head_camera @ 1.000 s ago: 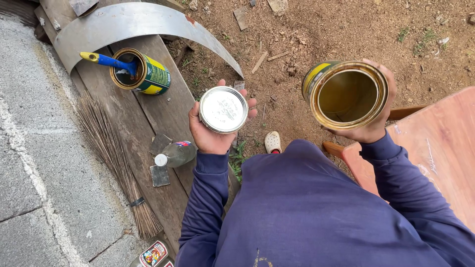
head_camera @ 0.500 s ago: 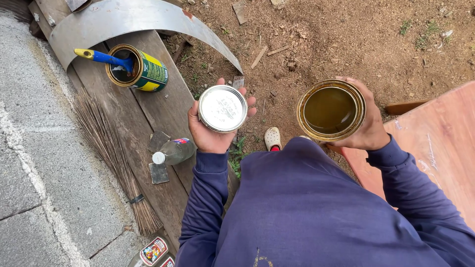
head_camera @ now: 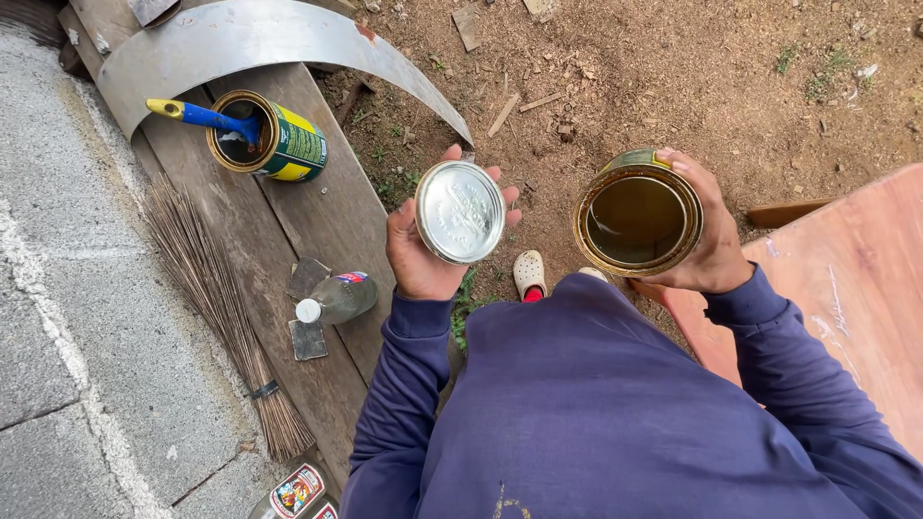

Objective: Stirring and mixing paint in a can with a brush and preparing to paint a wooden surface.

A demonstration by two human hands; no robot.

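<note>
Open tin can [head_camera: 637,213] sat at centre right of the frame, tilted toward the camera, with a dark amber liquid pooled inside. The right hand [head_camera: 710,252] was wrapped around its far side, fingers curled over the rim. Just left of it, apart from the can, the left hand [head_camera: 421,258] cupped a round silver lid [head_camera: 460,211] from behind, fingertips showing past its edge. At upper left a second can [head_camera: 274,142] with a blue-handled brush [head_camera: 202,115] stood on a wooden plank [head_camera: 332,216]; a clear bottle [head_camera: 336,298] and a twig broom [head_camera: 226,308] lay below it.
</note>
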